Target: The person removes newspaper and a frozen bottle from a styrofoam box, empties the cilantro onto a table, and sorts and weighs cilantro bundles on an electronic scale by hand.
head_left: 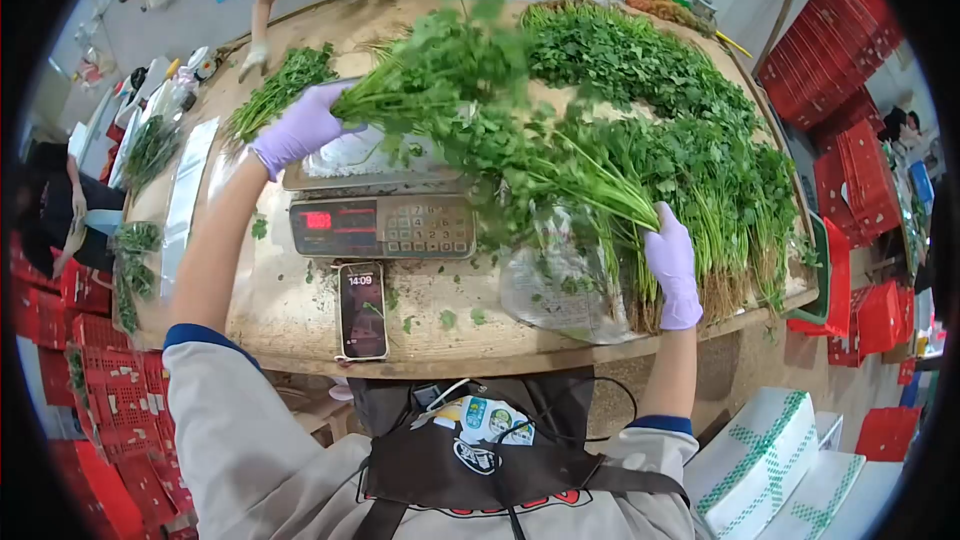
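Note:
My left hand (304,128), in a lilac glove, is closed round the stems of a leafy bunch of cilantro (440,65) above the scale's pan. My right hand (672,270), gloved alike, grips the stem ends of another cilantro bunch (600,180), its leaves pointing left toward the first bunch. Below them stands a digital scale (425,226) with a lit red display and a keypad. A clear plastic bag (550,290) lies left of my right hand. Beside that hand, a big pile of cilantro (725,190) with roots covers the table's right side.
A phone (361,310) lies at the front edge of the wooden table (480,348). Another small bunch (290,85) lies at the far left, near a co-worker's gloved hand (254,60). Red crates (830,30) and white foam boxes (765,450) stand around the table.

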Action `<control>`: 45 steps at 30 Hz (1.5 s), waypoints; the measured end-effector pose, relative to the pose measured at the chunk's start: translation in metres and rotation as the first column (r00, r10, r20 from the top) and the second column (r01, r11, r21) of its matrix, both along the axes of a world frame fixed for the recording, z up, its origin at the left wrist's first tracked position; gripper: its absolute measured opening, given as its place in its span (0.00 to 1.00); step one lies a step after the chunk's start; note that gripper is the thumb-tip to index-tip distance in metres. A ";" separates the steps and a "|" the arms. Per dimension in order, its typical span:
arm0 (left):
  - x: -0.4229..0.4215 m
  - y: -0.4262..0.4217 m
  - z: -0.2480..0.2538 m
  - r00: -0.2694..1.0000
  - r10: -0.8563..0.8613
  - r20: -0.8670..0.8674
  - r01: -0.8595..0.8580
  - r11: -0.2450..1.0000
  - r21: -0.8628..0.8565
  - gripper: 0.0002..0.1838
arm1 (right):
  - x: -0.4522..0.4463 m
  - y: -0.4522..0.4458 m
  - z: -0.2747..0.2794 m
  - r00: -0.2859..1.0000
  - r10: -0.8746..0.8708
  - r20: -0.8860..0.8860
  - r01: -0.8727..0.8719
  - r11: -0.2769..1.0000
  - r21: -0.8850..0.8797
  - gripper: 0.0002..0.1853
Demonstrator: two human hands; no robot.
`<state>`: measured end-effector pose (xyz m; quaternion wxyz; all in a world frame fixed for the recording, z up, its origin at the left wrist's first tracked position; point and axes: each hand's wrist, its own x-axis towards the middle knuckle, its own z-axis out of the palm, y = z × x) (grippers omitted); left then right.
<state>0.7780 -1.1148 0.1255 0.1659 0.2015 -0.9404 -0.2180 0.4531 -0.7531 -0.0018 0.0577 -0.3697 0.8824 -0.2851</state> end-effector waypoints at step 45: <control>-0.108 0.229 -0.161 0.990 0.133 0.036 0.053 -0.613 0.788 0.19 | 0.136 0.008 -0.011 0.680 0.139 0.720 0.278 0.860 -0.429 0.21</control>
